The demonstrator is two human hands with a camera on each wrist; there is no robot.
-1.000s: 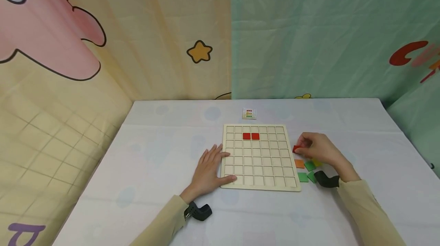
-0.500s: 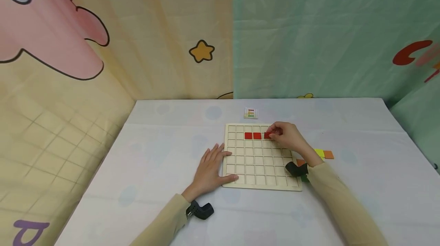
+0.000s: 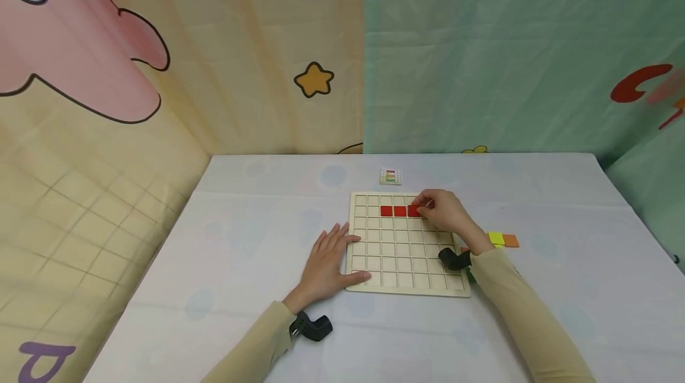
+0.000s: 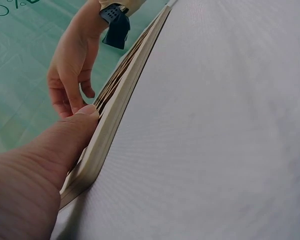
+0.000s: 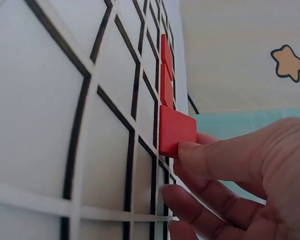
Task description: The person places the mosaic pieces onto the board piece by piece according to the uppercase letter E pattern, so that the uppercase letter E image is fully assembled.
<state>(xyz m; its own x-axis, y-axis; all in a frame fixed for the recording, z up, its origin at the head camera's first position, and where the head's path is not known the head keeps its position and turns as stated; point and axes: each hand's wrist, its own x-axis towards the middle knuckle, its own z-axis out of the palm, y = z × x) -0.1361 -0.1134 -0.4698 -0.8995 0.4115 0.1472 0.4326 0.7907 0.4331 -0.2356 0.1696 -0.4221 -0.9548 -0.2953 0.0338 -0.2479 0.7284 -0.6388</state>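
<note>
My right hand [image 3: 443, 209] pinches a red square tile [image 5: 176, 131] between thumb and fingers, at a cell in the second row from the back of the wooden grid board [image 3: 374, 250]. Just left of it, two more red tiles [image 3: 393, 211] lie side by side in their cells. The pinched tile is slightly tilted against the board in the right wrist view. My left hand [image 3: 325, 264] rests at the board's left edge with fingers spread, its thumb [image 4: 72, 132] lying over the near-left rim.
A small patterned card [image 3: 390, 176] lies behind the board. To the right, partly under the right forearm, are yellow tiles [image 3: 496, 238] and an orange tile [image 3: 511, 241], with a bit of green showing. Curtains hang behind the table [image 3: 257, 216].
The right hand has carried the red tile from the loose tiles at the right onto the board, then slightly left toward the two red tiles. The left hand stays in place.
</note>
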